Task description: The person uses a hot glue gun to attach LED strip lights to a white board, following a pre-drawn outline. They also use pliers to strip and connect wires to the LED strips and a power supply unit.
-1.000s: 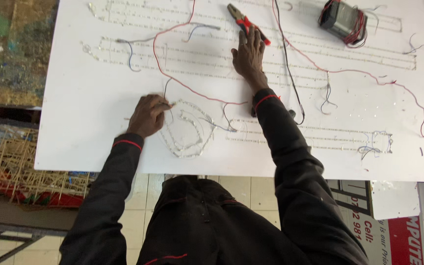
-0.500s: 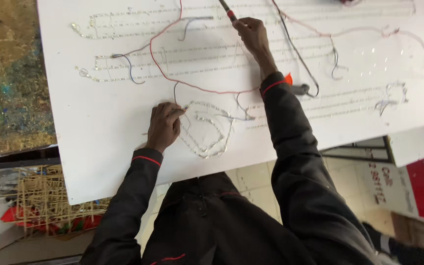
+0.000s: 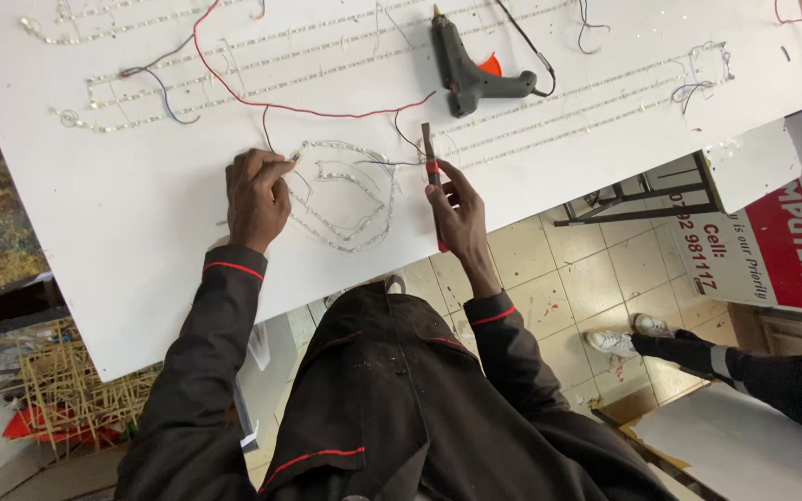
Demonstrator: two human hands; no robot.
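Note:
A large white board (image 3: 141, 241) carries rows of small clear lights wired together. My left hand (image 3: 254, 197) pinches the left end of a curled shape of lights (image 3: 350, 199) near the board's front edge. My right hand (image 3: 457, 211) grips red-handled pliers (image 3: 430, 160), whose dark jaws point up at a thin wire beside the curled shape. A red wire (image 3: 308, 109) loops across the board above both hands. Dark sleeves with red piping cover both arms.
A grey glue gun (image 3: 475, 74) with a black cord lies on the board beyond my right hand. Another person's leg and white shoe (image 3: 647, 336) rest on the tiled floor at right, by a red and white sign (image 3: 772, 250). A stick framework (image 3: 67, 390) stands lower left.
My right hand drew back from the far side of the board to the front edge, bringing the pliers with it. The left hand stayed on the curled lights. The view shifted.

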